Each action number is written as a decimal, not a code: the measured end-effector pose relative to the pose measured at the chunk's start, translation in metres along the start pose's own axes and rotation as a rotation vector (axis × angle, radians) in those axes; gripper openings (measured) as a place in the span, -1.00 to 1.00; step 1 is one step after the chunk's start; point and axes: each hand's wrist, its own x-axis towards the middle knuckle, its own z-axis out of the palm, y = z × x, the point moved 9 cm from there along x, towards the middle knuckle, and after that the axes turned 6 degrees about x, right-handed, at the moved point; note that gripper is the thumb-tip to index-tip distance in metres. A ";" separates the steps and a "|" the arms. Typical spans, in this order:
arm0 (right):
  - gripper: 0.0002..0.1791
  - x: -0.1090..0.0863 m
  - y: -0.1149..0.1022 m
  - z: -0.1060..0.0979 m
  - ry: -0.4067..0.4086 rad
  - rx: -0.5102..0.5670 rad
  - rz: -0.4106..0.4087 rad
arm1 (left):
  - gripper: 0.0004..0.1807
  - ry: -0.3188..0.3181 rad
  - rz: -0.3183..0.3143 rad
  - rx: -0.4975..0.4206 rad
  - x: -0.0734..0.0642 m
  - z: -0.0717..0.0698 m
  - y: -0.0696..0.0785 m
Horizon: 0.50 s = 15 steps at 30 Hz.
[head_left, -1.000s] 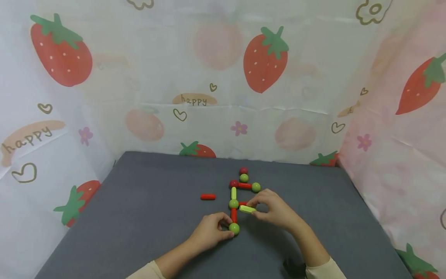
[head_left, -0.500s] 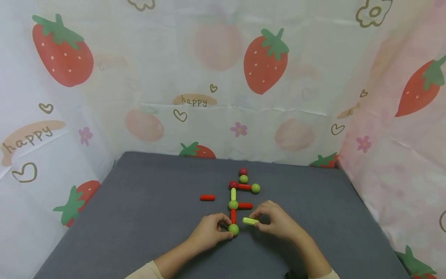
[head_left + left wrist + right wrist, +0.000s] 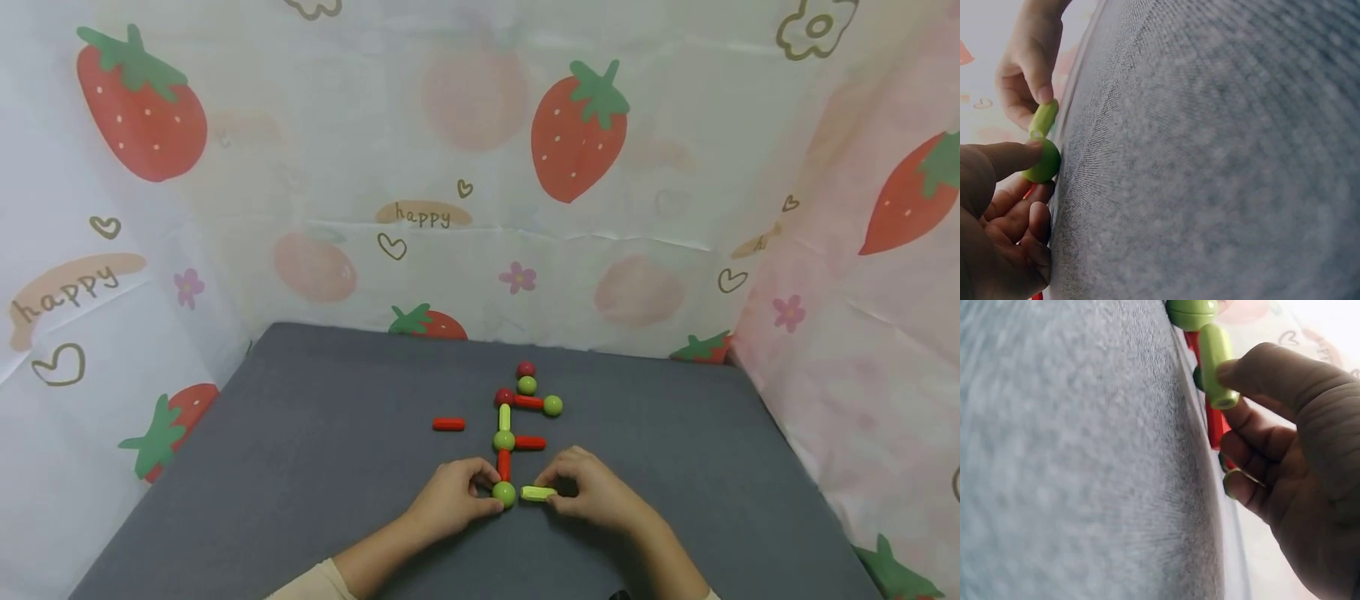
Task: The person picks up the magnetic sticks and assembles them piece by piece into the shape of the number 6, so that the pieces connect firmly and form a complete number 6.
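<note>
My left hand (image 3: 450, 497) pinches the green ball (image 3: 504, 494) at the near end of a joined figure of balls and sticks. Between my right hand's (image 3: 592, 492) thumb and fingers is a yellow-green stick (image 3: 536, 493), its free end pointing at that ball with a small gap in the head view. From the held ball a red stick (image 3: 504, 465) runs away to a middle green ball (image 3: 504, 440). A second red stick (image 3: 531, 443) juts right from there, and a yellow-green stick (image 3: 505, 417) leads on to a dark red ball (image 3: 504, 398).
Off the dark red ball, a red stick (image 3: 528, 402) reaches a green ball (image 3: 552, 406). Behind stand another green ball (image 3: 527, 385) and a dark red ball (image 3: 526, 368). One loose red stick (image 3: 448, 424) lies left on the grey table (image 3: 337, 400). A strawberry-print cloth (image 3: 480, 275) hangs behind.
My right hand has carried the yellow-green stick nearer to me, from beside the middle ball down to level with the near green ball. The left hand stays on its ball.
</note>
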 end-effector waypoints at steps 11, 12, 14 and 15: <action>-0.77 0.003 -0.003 0.009 0.009 -0.029 -0.037 | -0.73 -0.012 -0.010 0.004 0.000 0.000 0.004; -0.77 0.002 -0.003 0.009 0.011 -0.028 -0.040 | -0.73 -0.014 -0.009 0.008 0.000 0.000 0.005; -0.77 0.002 -0.002 0.010 0.010 -0.024 -0.035 | -0.73 -0.016 -0.012 0.012 0.000 0.000 0.006; -0.77 0.002 -0.002 0.010 0.008 -0.020 -0.032 | -0.73 -0.016 -0.013 0.015 0.000 0.000 0.006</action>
